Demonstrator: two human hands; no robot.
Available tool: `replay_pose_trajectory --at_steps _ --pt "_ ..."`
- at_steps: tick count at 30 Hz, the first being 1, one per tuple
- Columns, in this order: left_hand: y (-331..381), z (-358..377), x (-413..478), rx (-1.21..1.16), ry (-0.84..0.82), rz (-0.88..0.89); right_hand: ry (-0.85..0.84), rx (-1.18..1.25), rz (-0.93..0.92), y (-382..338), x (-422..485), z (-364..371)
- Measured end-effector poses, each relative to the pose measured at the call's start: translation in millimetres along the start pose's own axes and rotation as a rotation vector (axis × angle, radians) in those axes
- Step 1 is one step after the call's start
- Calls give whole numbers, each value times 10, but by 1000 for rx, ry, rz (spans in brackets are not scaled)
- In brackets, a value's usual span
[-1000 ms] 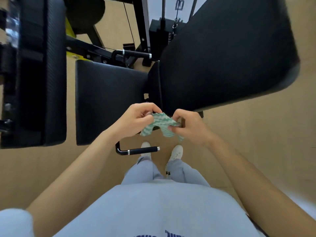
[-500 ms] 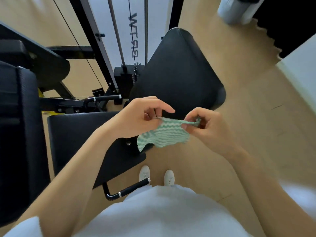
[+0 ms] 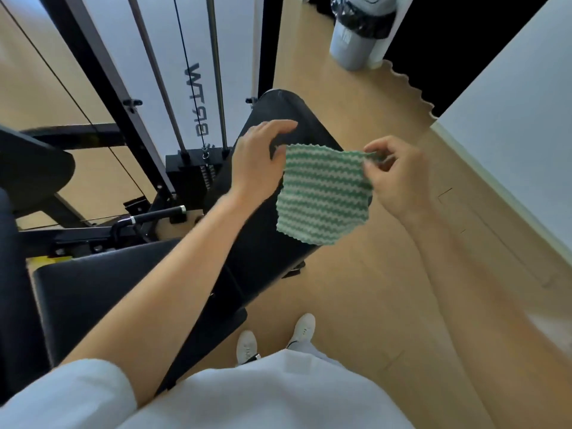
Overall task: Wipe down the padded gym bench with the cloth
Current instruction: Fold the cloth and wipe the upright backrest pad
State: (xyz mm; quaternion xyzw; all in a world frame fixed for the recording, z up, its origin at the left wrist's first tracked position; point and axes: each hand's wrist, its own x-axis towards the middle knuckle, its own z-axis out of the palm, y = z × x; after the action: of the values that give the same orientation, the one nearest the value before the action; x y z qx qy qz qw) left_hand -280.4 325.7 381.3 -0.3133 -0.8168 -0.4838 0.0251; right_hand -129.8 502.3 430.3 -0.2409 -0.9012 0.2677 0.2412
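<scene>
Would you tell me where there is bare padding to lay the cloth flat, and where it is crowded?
The seat pad is bare between the left forearm and the dark pad at left. The backrest is bare below the cloth and beyond the left hand. Crowded: the gap between backrest and weight stack, with rods, cable and handle.

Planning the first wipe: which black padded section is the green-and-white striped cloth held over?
The long black backrest pad running toward the cable machine; the green-and-white striped cloth overlaps it; the flat black seat pad lies lower left.
</scene>
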Motion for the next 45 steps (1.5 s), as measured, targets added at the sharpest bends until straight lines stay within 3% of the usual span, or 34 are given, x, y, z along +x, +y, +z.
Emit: replay_pose_trajectory --at_steps 3,6,8,10,14,18,23,26,30,32,34,37,41,45 --pt "-64 341 -421 61 204 57 117 33 87 28 -220 184" --pt "-56 692 -868 -29 39 195 283 -98 -152 1 -584 317" --pt "-25 890 -1031 -62 -107 197 200 -255 -326 38 -717 438" --pt "-19 1044 -1075 -44 -150 169 61 -410 -385 113 -735 541" --pt "-117 1203 -1131 55 -103 157 8 -626 -418 106 -742 577" --pt "-259 1318 -1302 83 -49 113 6 -695 -414 16 -877 672" --pt "-687 1332 -1746 85 -129 -51 -311 -735 -356 -26 -1057 1037" --pt "-1040 1290 -2093 78 -242 -212 -445 -964 -513 -33 -1253 1319" --pt "-1427 1107 -2387 -102 -341 -355 -774 -1182 -599 -51 -1471 1685" --pt "-1546 1033 -2443 -257 -328 -444 -845 -1212 -625 -99 -1493 1811" --pt "-1600 993 -2437 -358 -269 -545 -876 -1231 -644 -118 -1503 1908" --pt "-1625 1024 -2365 -271 -252 -587 -892 -1271 -672 -110 -1498 1971" --pt "-1510 1131 -2223 -99 -277 -537 -786 -1325 -669 -72 -1467 1836" --pt "-1215 1182 -2007 -59 -236 -349 -705 -1241 -530 -61 -1376 1394"
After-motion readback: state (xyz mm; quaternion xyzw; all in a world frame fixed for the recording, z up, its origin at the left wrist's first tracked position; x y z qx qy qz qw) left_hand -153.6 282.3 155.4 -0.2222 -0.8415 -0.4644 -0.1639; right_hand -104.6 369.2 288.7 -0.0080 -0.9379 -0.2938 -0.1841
